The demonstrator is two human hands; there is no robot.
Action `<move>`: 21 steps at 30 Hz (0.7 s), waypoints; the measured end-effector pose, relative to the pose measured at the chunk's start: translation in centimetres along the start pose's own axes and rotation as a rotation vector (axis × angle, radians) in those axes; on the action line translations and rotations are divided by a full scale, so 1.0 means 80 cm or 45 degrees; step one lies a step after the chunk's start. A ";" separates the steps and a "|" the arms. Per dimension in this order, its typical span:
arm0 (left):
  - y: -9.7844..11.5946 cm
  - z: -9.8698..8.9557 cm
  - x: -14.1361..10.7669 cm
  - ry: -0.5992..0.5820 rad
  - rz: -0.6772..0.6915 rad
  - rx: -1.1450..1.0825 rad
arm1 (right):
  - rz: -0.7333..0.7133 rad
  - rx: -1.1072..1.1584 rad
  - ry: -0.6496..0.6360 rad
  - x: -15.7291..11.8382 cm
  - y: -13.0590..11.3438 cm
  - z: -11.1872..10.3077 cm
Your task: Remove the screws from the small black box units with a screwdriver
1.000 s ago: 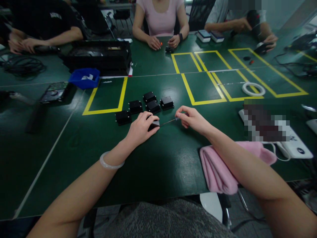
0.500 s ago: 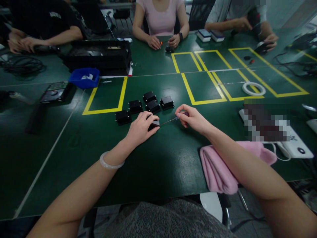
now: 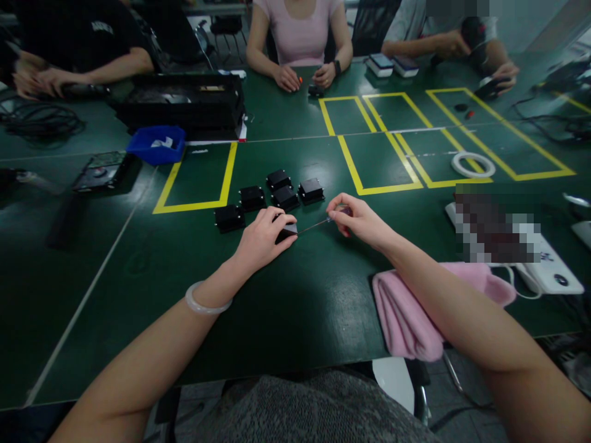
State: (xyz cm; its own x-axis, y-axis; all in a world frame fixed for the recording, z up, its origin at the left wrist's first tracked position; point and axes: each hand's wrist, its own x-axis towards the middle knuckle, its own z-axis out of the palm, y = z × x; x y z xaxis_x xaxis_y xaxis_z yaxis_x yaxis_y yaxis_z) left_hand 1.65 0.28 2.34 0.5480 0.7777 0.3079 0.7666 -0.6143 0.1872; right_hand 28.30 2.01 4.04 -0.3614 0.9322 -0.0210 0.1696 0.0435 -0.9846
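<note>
My left hand is closed round a small black box, pressing it on the green table. Much of that box is hidden under the fingers. A screwdriver is gripped by its handle in my right hand. Its thin shaft slants down to the left, and the tip meets the right side of the held box. Just beyond my left hand several similar black boxes with small metal screws at their sides stand in a group, among them a near-left box and a right-hand box.
A pink cloth lies under my right forearm, beside a white power strip. Further off are a white ring, a blue bin, black trays and a hard drive. Several co-workers sit across the green table.
Both hands, the held box and the screwdriver stay in practically the same place. The screwdriver handle looks slightly turned in my right fingers.
</note>
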 end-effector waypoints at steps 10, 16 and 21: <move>-0.001 0.000 0.000 -0.012 -0.009 -0.010 | 0.013 -0.002 -0.002 0.000 -0.002 0.001; 0.000 0.001 0.001 -0.020 -0.016 -0.006 | 0.029 0.002 -0.003 0.000 -0.001 0.001; 0.000 0.001 0.001 -0.020 -0.021 -0.007 | -0.020 -0.002 0.003 0.001 0.002 0.000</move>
State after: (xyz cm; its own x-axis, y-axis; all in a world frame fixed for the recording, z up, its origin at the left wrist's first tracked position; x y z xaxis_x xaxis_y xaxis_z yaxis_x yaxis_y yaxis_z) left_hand 1.71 0.32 2.26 0.5402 0.7899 0.2901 0.7740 -0.6017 0.1970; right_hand 28.31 2.07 3.87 -0.3621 0.9321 -0.0050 0.1653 0.0590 -0.9845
